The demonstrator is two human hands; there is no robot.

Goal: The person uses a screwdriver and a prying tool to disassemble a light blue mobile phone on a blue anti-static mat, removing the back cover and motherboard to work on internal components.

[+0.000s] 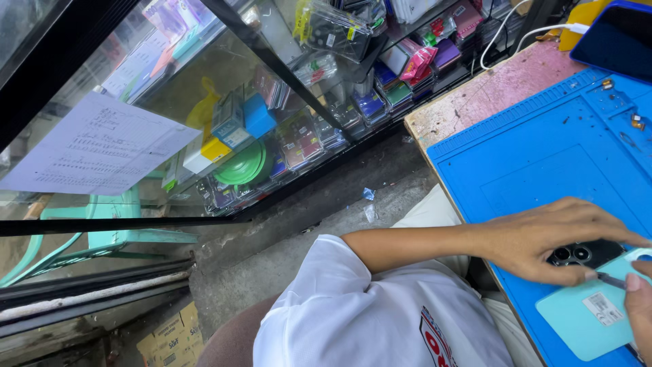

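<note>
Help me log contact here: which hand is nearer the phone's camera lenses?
Left. The left hand lies over the black phone, fingers beside the camera lenses; the right hand sits apart, lower right.

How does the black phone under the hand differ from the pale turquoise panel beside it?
The black phone is dark, with round camera lenses showing; the turquoise panel is pale and carries a white sticker. The left hand covers much of the phone, while the panel lies mostly in view. Both rest on the blue mat.

Black phone [585, 254] with round camera lenses, flat beside its detached pale-turquoise back cover [591, 314].
</note>
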